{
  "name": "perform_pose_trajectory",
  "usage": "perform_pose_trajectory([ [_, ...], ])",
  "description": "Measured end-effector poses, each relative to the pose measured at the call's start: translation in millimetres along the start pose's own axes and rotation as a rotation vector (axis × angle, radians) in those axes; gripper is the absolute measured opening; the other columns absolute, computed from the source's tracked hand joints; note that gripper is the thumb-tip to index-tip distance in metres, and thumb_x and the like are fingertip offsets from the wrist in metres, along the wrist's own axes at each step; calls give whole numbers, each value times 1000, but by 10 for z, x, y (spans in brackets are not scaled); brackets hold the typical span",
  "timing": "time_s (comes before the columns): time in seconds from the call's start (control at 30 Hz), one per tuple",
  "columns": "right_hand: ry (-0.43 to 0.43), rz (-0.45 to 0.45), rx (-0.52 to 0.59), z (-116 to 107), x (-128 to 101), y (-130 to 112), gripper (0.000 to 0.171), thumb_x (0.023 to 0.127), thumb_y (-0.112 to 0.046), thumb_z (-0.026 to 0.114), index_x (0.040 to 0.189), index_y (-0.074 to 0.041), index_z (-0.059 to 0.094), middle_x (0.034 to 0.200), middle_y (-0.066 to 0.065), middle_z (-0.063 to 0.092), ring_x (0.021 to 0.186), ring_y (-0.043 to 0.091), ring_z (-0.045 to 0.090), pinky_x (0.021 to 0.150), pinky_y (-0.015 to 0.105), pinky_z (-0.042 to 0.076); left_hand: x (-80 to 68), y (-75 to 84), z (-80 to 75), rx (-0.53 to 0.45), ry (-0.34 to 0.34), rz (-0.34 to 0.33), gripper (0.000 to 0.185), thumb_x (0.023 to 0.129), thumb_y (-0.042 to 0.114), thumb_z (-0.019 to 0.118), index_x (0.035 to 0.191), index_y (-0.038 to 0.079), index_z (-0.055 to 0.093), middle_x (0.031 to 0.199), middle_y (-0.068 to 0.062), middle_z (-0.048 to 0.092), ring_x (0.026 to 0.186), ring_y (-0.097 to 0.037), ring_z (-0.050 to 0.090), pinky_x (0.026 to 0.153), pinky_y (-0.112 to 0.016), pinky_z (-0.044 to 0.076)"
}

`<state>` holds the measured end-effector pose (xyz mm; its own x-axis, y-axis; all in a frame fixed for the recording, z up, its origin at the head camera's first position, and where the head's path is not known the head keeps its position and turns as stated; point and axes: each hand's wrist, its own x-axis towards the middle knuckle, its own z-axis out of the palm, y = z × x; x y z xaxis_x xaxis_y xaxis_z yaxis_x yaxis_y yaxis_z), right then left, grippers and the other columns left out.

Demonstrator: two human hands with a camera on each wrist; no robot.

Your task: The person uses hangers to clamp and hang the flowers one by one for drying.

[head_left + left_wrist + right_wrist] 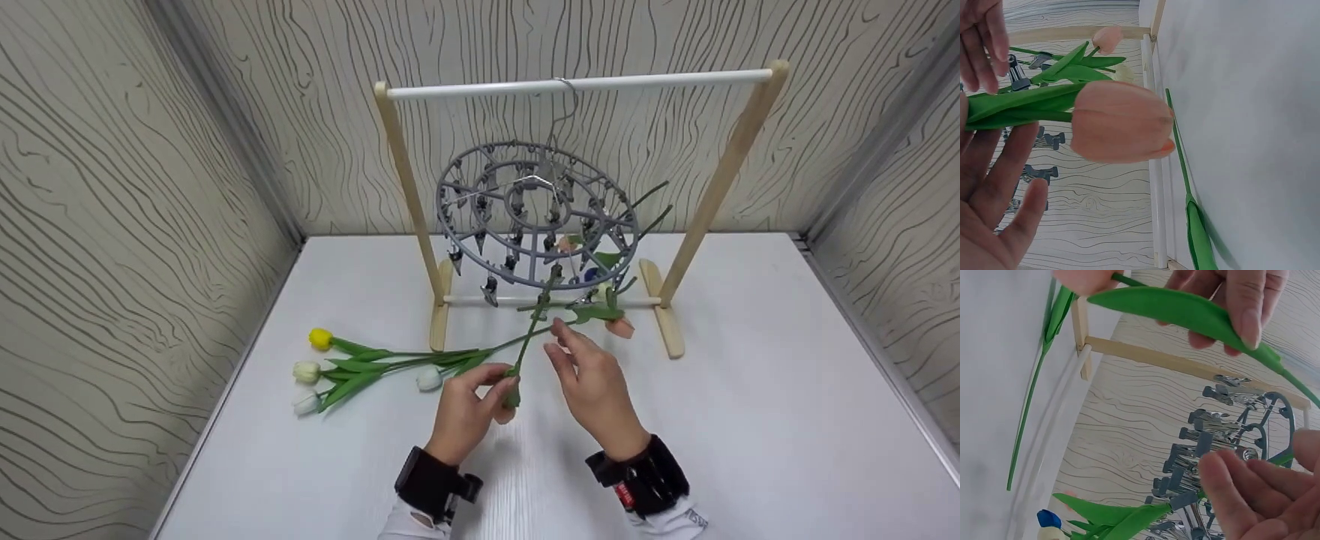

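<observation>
Head view, lower middle of frame: left hand (469, 409) pinching a pink tulip (511, 397) by the stem just above its bloom, stem running up into a clip of the grey clip hanger (536, 214). Right hand (592, 382) beside it, fingers relaxed and spread, holding nothing. Loose tulips (352, 367) lying on the counter (750, 420) at left.

Left wrist view: pink bloom (1120, 121) centre frame.

Right wrist view: open fingers (1241, 495) lower right, near the clips.

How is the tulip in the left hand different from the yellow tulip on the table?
The held tulip has a salmon-pink bloom; the yellow tulip is yellow. The left hand holds the pink one raised, stem slanting up toward the clip hanger; the yellow one lies flat on the table. Both have green stems and leaves.
</observation>
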<state>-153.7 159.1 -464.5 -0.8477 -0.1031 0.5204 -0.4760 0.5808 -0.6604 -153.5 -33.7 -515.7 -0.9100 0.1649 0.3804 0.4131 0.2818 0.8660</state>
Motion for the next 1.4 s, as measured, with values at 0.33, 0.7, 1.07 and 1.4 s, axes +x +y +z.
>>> perform_pose_trajectory([
  [0.33,-90,212,51,77,277,85,48,102,-15,65,142,9,53,134,25,64,115,39,67,89,48,58,-3,-27,-32,16,49,10,17,98,20,71,109,9,77,97,-1,77,92,-15,72,81,-30,58],
  [0.7,-40,259,181,171,424,126,49,105,-22,61,144,5,52,126,20,69,113,34,67,92,50,56,-7,-39,-63,-2,71,-7,16,97,20,72,108,9,77,96,0,77,91,-15,72,81,-29,58],
  [1.07,94,171,281,183,414,108,34,98,-17,72,128,-3,69,109,10,75,96,21,72,79,23,55,20,-27,-64,16,77,-6,16,97,21,72,108,11,77,97,1,77,93,-14,72,83,-30,58],
  [1.4,45,144,217,106,409,70,33,96,-17,74,127,-6,72,96,2,78,83,13,72,73,21,55,39,0,-41,5,104,-44,16,98,21,72,110,11,77,99,3,76,94,-14,72,85,-30,57],
])
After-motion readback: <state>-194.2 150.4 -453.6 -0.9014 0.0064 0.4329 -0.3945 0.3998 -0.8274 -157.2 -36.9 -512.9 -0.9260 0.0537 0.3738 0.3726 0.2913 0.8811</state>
